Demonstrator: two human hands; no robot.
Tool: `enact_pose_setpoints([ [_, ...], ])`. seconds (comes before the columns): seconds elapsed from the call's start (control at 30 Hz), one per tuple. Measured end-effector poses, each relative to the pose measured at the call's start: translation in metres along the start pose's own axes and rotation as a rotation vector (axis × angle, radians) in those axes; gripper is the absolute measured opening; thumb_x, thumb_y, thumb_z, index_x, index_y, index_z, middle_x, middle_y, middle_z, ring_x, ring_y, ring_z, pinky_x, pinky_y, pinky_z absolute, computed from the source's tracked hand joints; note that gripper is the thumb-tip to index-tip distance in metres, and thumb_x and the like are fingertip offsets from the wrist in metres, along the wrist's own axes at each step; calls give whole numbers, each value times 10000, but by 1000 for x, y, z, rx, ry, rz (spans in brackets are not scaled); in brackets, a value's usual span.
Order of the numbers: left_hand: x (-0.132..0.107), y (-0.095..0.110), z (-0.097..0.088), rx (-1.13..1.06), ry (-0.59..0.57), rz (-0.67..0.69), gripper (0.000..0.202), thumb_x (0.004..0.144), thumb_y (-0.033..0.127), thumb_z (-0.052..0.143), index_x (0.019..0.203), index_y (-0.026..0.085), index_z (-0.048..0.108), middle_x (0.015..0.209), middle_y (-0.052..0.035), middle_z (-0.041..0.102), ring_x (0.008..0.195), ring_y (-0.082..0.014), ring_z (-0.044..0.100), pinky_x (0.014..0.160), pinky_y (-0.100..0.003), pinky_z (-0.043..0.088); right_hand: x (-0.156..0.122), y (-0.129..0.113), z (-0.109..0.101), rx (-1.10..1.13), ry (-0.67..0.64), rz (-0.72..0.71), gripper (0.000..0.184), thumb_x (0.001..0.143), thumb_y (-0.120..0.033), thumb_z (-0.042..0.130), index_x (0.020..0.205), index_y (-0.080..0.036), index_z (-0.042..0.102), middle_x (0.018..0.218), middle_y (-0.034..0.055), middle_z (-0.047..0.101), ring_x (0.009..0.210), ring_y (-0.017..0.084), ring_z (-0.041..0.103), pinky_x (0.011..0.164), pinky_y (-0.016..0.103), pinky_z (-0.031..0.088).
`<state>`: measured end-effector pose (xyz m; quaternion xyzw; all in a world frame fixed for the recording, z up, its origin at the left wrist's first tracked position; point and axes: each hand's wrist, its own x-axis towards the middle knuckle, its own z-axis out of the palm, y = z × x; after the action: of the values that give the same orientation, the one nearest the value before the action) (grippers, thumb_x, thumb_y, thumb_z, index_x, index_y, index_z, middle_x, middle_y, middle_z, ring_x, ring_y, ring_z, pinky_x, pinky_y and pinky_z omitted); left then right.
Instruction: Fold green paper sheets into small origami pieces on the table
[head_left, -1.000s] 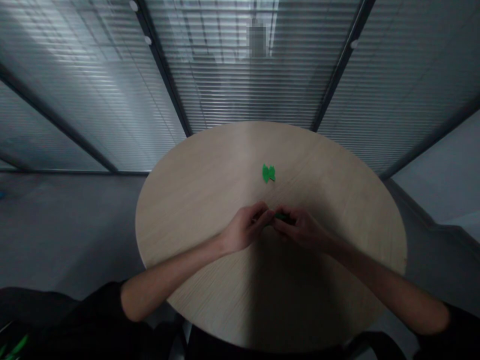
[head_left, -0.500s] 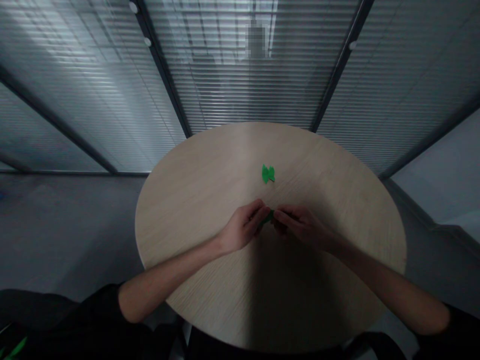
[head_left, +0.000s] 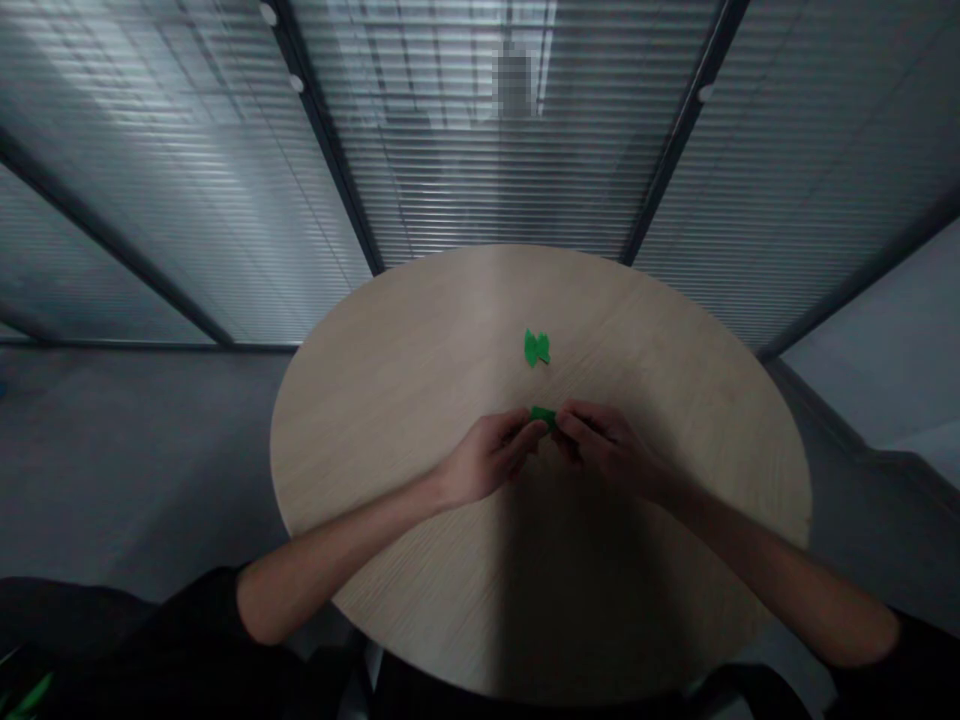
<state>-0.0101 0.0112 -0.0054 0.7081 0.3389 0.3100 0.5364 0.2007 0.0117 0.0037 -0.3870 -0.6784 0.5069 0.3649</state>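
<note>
A small green piece, which looks like folded paper, is pinched between my two hands above the middle of the table. My left hand closes thumb and fingers on its left end. At its right end, my right hand grips it the same way, partly in shadow. My fingers cover part of the piece, so its full shape is hidden. Just beyond my hands, a green butterfly-shaped piece lies on the tabletop, apart from both hands.
The round wooden table reaches out in front of me, its near part darkened by my shadow. Behind it stand glass partitions with blinds and dark frames. Grey floor shows at the left.
The green piece between my fingers has turned and risen slightly, so more of its flat face shows. My fingertips have shifted a little; the butterfly-shaped piece stays put.
</note>
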Motion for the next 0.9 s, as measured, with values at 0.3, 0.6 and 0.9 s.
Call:
enact_pose_setpoints([
  [0.3,1,4,0,55,36,-58,441,1046,535,443,840,167,567,585,51,471,509,-95,406,458,-217,293,1,1,3,14,47,-9,478,991,-590,542,736,-188,575,615,-23,527,526,101,479,498,249,381],
  [0.6,2,1,-1,46,76,-113,483,1004,589,485,751,180,534,559,45,485,485,-97,426,449,-222,301,2,5,3,13,52,14,474,994,-580,544,732,-186,581,625,-16,539,528,104,486,497,251,384],
  [0.9,2,5,1,43,108,-53,538,1039,624,394,800,170,554,586,32,493,502,-104,437,458,-230,301,1,8,-1,-25,55,14,475,977,-604,572,735,-195,565,592,-34,507,499,97,451,468,243,348],
])
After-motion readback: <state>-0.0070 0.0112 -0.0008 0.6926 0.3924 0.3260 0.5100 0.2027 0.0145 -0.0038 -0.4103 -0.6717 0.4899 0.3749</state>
